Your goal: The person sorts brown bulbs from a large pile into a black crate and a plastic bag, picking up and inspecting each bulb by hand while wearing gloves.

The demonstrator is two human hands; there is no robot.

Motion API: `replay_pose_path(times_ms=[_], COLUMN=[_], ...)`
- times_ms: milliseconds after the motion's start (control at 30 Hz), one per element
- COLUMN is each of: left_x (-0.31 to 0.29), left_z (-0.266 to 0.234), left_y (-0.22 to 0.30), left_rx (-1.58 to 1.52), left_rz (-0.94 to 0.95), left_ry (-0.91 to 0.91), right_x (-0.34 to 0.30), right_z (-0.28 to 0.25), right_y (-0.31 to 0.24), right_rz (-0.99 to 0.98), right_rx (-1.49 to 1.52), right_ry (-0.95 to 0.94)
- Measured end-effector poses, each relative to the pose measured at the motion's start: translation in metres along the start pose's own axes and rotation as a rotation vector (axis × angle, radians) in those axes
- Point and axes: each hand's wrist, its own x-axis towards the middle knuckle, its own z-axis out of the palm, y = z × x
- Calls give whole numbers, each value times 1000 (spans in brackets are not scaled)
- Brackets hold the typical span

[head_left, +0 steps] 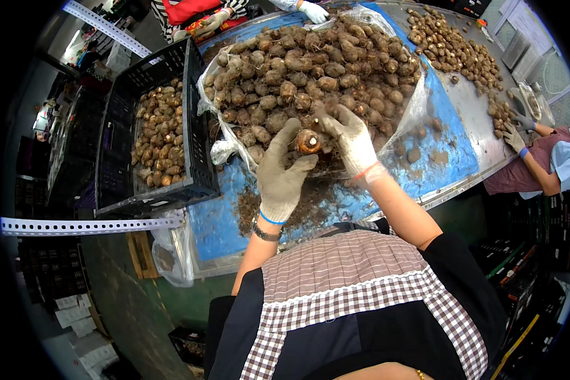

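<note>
Holding one brown tuber (309, 140) between both gloved hands, left hand (281, 174) cupped under it, right hand (350, 138) pinching its side (fingers curled), right at the near edge of the big tuber pile (310, 69); black crate (152, 136) sits left of the pile.

I saw the worktop (468, 107) carrying a blue sheet (453, 152), a clear bag (418, 104) heaped with brown tubers (310, 69), and loose soil (250, 206).

A black plastic crate (193, 114) half full of brown tubers stands left of the blue table (221, 221); a perforated metal bar (88, 225) crosses below; loose tubers (449, 50) lie far right.
</note>
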Motion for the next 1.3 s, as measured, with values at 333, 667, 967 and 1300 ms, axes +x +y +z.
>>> replay_pose_path(times_ms=[333,667,967,1300], left_x=[5,4,4,5], left_z=[-3,11,-26,-3], left_y=[1,3,-20,0], left_rx=[-651,-420,-772,799], left_rz=[-287,-117,-353,377], left_ry=[-26,53,26,257], right_x=[-9,-18,-7,-12], right_z=[-2,19,-8,4], right_y=[3,-33,7,-6], right_rz=[-245,-681,-561,-137], right_rx=[-239,-720,-901,-57], right_ry=[40,-40,-32,-198])
